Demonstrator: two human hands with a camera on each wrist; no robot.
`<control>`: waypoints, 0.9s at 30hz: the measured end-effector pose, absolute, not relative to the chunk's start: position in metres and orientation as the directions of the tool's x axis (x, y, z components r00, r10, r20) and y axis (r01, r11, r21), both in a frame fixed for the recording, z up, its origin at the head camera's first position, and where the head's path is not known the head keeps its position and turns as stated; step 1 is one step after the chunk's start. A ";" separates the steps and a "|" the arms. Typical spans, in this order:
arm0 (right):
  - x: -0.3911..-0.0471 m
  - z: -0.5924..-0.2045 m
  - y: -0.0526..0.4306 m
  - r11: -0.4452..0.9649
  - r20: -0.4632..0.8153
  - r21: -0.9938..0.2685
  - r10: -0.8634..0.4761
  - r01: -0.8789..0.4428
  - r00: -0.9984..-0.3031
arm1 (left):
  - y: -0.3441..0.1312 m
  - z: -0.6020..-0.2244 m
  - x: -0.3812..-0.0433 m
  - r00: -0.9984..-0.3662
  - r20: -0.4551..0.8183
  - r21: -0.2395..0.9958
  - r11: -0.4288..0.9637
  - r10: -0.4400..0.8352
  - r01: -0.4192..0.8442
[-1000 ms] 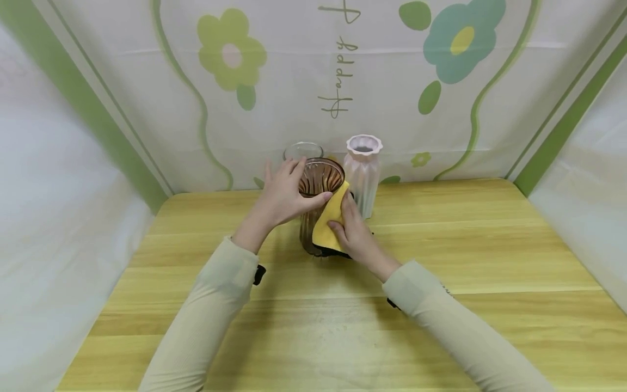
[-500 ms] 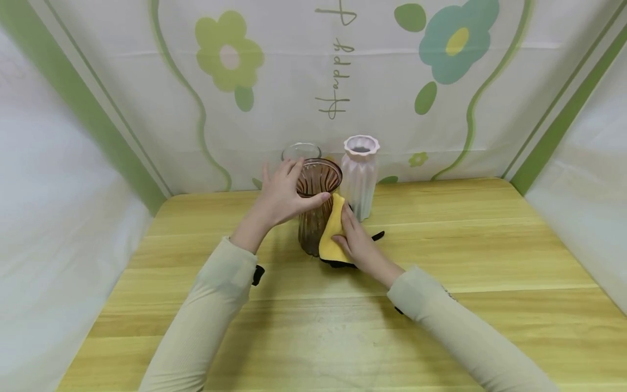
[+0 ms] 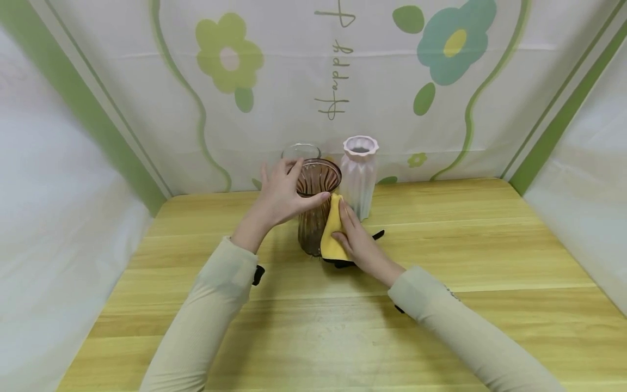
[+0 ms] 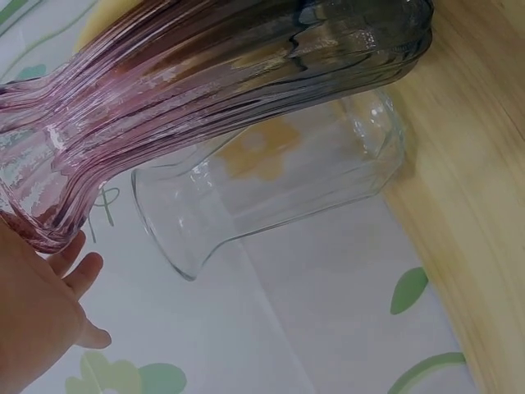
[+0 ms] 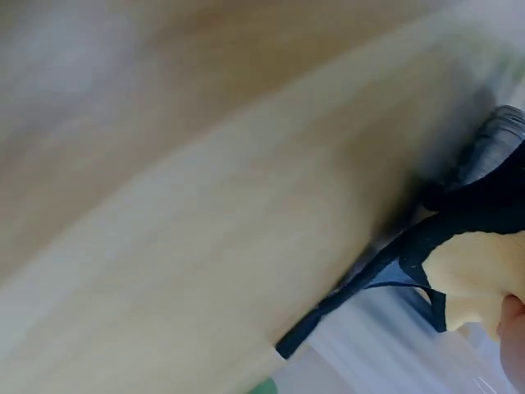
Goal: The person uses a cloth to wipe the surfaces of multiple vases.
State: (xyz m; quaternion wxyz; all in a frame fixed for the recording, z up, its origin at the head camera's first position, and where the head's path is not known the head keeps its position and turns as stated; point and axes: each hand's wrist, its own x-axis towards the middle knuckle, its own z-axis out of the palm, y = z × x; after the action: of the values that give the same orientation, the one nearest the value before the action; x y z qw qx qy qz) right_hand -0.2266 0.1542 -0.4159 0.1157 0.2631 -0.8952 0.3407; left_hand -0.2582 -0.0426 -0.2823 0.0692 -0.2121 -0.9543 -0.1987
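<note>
A fluted, tinted glass vase (image 3: 311, 231) stands upright at the middle of the table, brownish in the head view and pink to grey in the left wrist view. My left hand (image 3: 280, 200) grips its flared rim, thumb in front and fingers at the far left side. Against the vase's right side my right hand (image 3: 361, 242) holds a yellow cloth (image 3: 334, 242) with a black edge. Thumb and fingers pinch the cloth. The right wrist view, partly blurred, shows the cloth's black border (image 5: 361, 271) trailing out like a strip.
Behind the tinted vase is a clear glass vase (image 4: 271, 193), mostly hidden in the head view. To the right, close by, stands a pale pink-white pleated vase (image 3: 360, 174). A flower-printed curtain (image 3: 294, 71) hangs behind the wooden table (image 3: 313, 337).
My right hand and the cloth have slid down and slightly right along the vase's side, then shifted only a little. A black strip now shows right of the hand. My left hand keeps its grip.
</note>
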 end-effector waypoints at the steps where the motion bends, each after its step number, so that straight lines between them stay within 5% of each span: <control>1: -0.227 -0.414 0.153 0.624 0.402 -0.546 -0.391 -0.559 -0.828 | -0.043 -0.283 -0.258 -0.900 0.220 0.350 0.831 0.377 0.433; 11: -0.231 -0.394 0.148 0.539 0.555 -0.557 -0.324 -0.632 -0.766 | -0.044 -0.286 -0.257 -0.896 0.240 0.357 0.824 0.375 0.440; 23: -0.239 -0.406 0.164 0.608 0.527 -0.408 -0.452 -0.681 -0.720 | -0.046 -0.284 -0.260 -0.882 0.225 0.398 0.787 0.414 0.471; 27: -0.238 -0.411 0.175 0.641 0.419 -0.414 -0.497 -0.647 -0.760 | -0.046 -0.285 -0.261 -0.884 0.217 0.407 0.785 0.414 0.468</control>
State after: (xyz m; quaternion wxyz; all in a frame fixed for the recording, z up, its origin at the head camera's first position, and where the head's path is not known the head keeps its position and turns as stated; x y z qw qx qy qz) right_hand -0.2377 0.1754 -0.4113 0.1345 0.3192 -0.8957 0.2790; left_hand -0.2606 -0.0463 -0.2850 0.0577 -0.2339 -0.9429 -0.2301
